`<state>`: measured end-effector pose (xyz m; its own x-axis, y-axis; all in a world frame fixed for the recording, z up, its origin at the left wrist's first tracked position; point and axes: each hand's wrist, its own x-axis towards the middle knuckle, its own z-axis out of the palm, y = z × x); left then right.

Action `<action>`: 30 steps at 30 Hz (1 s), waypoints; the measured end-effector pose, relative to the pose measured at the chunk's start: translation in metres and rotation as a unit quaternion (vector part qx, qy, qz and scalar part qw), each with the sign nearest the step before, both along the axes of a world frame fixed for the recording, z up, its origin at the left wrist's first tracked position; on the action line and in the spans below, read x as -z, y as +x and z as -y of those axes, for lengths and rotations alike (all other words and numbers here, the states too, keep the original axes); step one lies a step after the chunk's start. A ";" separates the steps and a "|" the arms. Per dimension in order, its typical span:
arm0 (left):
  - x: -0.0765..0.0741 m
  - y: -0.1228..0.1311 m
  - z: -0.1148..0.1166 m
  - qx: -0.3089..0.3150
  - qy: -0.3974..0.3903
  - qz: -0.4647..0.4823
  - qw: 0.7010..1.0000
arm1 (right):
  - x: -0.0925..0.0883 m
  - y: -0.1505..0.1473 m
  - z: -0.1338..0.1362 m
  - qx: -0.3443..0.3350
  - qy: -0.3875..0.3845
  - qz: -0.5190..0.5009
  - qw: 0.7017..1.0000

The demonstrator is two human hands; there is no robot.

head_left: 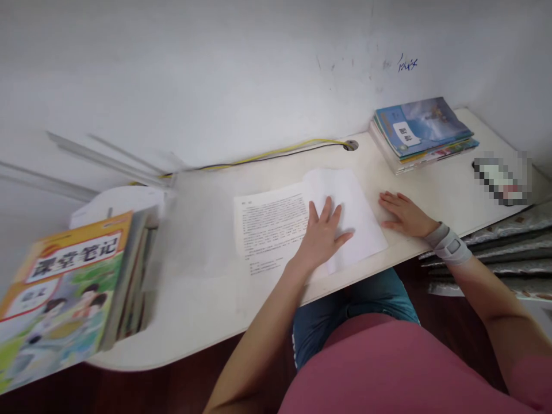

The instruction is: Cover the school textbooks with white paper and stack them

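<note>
A sheet of printed paper (267,221) lies on the white desk, with a blank white sheet (360,215) at its right side; whether the two are joined I cannot tell. Fingers spread, my left hand (323,233) rests flat across the place where print and blank paper meet, hiding part of both. My right hand (403,213) lies palm down on the desk just right of the blank sheet, its fingers stretched out and holding nothing. A grey band circles the right wrist.
At the back right sits a stack of books (425,126); a phone (500,181), partly pixelated, lies near the right edge. More books (69,293) with an orange cover stand at left. A yellow cable (280,150) runs along the wall into a desk hole (351,145).
</note>
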<state>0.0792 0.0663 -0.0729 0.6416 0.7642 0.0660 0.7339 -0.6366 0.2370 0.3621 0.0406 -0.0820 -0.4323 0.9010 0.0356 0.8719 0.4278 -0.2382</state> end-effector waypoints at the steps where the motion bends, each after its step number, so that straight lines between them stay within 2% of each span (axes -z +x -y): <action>1: 0.000 0.000 0.000 -0.007 -0.006 -0.001 1.000 | 0.001 0.000 0.000 0.000 0.001 -0.001 1.000; 6: 0.004 -0.003 -0.008 -0.073 -0.031 0.037 0.996 | 0.003 0.003 -0.002 0.002 0.016 -0.021 1.000; 10: 0.010 -0.004 -0.012 -0.092 -0.031 0.060 0.993 | 0.003 0.010 -0.011 0.040 0.039 -0.010 0.998; 13: 0.015 0.001 -0.009 -0.098 -0.019 0.080 0.992 | 0.002 0.016 -0.016 0.033 0.027 0.016 0.999; 19: 0.017 0.008 -0.009 -0.099 -0.001 0.096 0.990 | 0.005 0.018 -0.018 0.024 0.043 0.016 0.999; 21: 0.014 0.002 -0.008 -0.097 -0.013 0.099 0.990 | 0.005 0.018 -0.017 0.027 0.046 0.012 0.998; 26: 0.005 -0.020 0.007 -0.044 -0.041 0.059 0.996 | 0.006 0.019 -0.017 0.024 0.044 0.018 0.999; 30: 0.007 -0.023 0.017 -0.041 -0.038 0.027 0.998 | 0.008 0.020 -0.017 0.020 0.051 0.025 0.998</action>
<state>0.0560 0.0495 -0.0804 0.5729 0.8187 0.0393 0.7681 -0.5530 0.3228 0.3817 0.0572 -0.0899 -0.3996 0.9104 0.1068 0.8984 0.4121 -0.1515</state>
